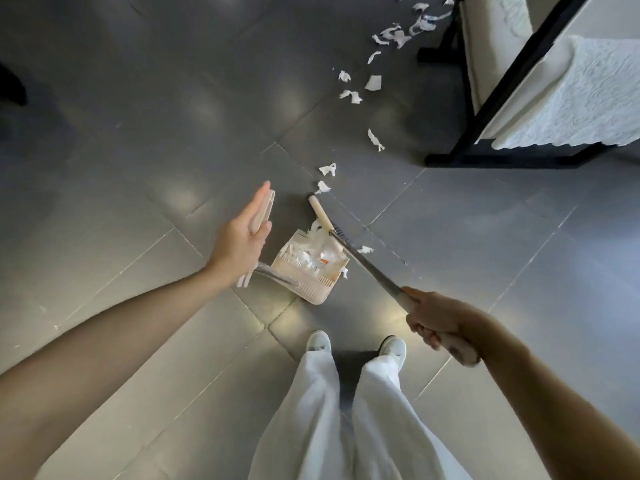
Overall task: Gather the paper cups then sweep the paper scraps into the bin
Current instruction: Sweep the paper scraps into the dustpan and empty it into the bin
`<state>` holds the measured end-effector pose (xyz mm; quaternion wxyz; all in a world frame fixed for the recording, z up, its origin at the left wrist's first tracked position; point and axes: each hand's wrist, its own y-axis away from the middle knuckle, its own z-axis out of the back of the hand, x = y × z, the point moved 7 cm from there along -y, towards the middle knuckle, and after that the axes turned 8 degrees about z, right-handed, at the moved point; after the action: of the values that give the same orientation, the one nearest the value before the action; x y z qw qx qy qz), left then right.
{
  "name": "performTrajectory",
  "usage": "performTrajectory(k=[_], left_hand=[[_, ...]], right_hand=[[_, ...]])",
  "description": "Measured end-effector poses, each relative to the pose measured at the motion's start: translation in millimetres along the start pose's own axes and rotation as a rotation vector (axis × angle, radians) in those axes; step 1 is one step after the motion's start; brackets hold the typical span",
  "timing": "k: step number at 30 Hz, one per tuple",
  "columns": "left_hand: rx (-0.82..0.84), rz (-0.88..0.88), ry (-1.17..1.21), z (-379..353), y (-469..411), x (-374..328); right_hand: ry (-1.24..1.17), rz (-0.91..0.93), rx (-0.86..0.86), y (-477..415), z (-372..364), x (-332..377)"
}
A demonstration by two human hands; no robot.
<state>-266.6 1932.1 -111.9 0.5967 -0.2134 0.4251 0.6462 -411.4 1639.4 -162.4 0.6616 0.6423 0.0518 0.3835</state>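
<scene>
Dozens torn white paper scraps, floor, 1 o'clock; some in beige plastic dustpan. Featherweight, flyaway: push w/ bristles, no pinching. R hand clamps metal-shafted broom; L hand flat, fingers straight, on dustpan handle.

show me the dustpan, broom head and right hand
dustpan (pixel 308 286): head view, ribbed rear wall
broom head (pixel 320 213): head view, cream bar
right hand (pixel 442 320): head view, back of hand

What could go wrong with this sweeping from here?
1. The left hand only rests flat-fingered against the dustpan handle, so the loaded dustpan could tip or slide when the broom pushes more in.
2. The scraps near the black frame might get missed or pushed under it.
</scene>
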Motion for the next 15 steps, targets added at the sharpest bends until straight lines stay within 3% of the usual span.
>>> performTrajectory(k=[6, 15], left_hand=[[-0.028, -0.004, -0.010, 8.2, -10.0, 11.5], [0.023, -0.032, -0.028, -0.6, -13.0, 1.1]], right_hand=[[-0.108, -0.057, 0.066, 38.5, 0.6, 6.7], [-0.088, -0.008, -0.125, 73.5, 22.3, 2.5]])
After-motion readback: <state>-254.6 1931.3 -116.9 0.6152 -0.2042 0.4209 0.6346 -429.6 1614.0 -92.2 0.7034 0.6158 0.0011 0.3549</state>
